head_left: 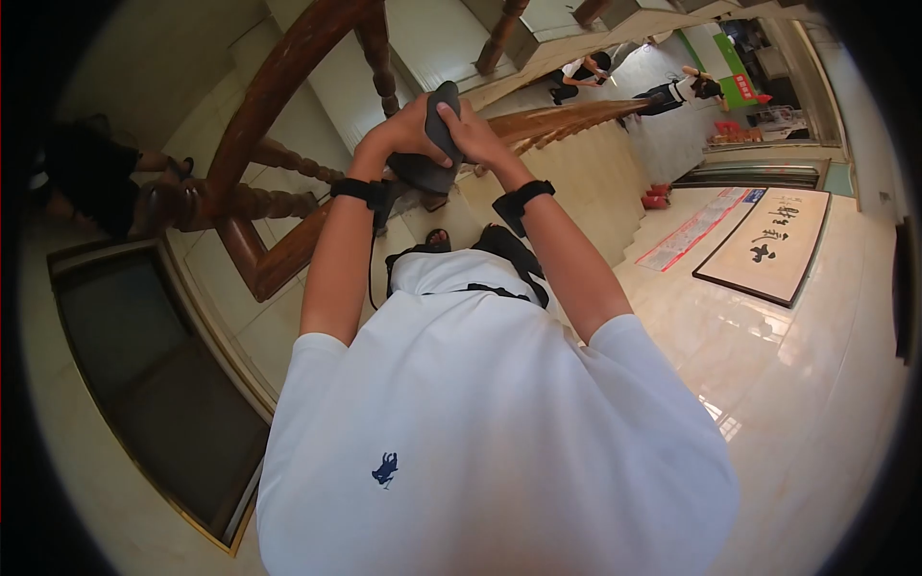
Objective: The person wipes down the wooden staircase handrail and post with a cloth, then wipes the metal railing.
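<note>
In the head view, a dark grey piece (444, 134) is held up at the top centre, its long axis slanting from a narrow upper end, tipped slightly to the right, down to a broader lower part that spreads leftward below the hands; whether it is cloth or something stiffer, I cannot tell. The left hand (409, 132) is closed around its left side, and the right hand (471, 136) is clamped on it from the right, thumb laid over its face; the two hands are close together, with the piece between them. Each wrist wears a black band (355, 192). Beyond the hands, a brown wooden handrail (279, 72) with turned balusters (376, 58) borders pale stairs (437, 48). The walls look glossy and cream-coloured. On the right one are a framed calligraphy panel (764, 245) and a red-and-white banner (693, 230); at the left is a dark-paned window or door (154, 374) in a gold-edged frame. In the background at the top right are a crouching person (579, 75) and another person (684, 93), near a green panel (732, 82). Two small red objects (657, 197) sit beside the stair wall; they may be containers, but their contents cannot be made out.
</note>
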Available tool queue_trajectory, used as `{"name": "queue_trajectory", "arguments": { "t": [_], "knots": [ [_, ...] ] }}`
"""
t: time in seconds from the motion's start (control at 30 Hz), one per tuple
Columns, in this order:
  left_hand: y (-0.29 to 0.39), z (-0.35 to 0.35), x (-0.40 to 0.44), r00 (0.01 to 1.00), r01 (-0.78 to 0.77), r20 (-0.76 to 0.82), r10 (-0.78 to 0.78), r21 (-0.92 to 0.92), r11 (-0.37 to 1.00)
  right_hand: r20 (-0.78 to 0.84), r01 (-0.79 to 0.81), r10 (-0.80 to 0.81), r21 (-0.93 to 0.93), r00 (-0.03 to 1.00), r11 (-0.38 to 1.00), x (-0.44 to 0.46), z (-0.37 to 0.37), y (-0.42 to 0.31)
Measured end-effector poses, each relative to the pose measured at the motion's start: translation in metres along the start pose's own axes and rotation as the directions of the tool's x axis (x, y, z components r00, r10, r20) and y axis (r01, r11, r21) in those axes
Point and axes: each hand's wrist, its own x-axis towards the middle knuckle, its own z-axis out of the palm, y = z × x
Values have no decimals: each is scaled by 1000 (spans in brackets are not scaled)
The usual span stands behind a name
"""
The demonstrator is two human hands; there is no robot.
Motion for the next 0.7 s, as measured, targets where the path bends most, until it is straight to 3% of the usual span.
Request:
{"name": "queue_trajectory", "arguments": {
  "t": [0.17, 0.27, 0.33, 0.37, 0.43, 0.53, 0.67, 0.7],
  "knots": [
    [-10, -6, -1, 998, 23, 60, -5, -319, 947, -34, 11, -20, -246, 999, 969, 15, 4, -11],
    [-27, 6, 0, 998, 50, 56, -34, -308, 950, -63, 88, -133, -471, 989, 878, 8, 11, -25],
    [-26, 19, -14, 983, 140, -114, -145, -50, 989, -65, 168, -246, -564, 967, 809, -9, 19, -31],
    [-26, 27, -26, 962, 200, -206, -181, 75, 977, -80, 239, -377, -648, 923, 723, -21, 24, -30],
    [-31, 48, -53, 936, 254, -284, -208, 137, 958, -57, 340, -617, -793, 785, 506, -44, 37, -18],
    [-41, 76, -91, 900, 362, -340, -272, 236, 902, 34, 403, -653, -811, 756, 425, -66, 44, -7],
    [-40, 80, -104, 877, 433, -337, -342, 248, 867, 66, 417, -613, -789, 787, 451, -55, 42, -19],
    [-40, 75, -104, 924, 304, -280, -259, 127, 944, 99, 422, -592, -794, 800, 438, -47, 38, -22]
  ]
}}
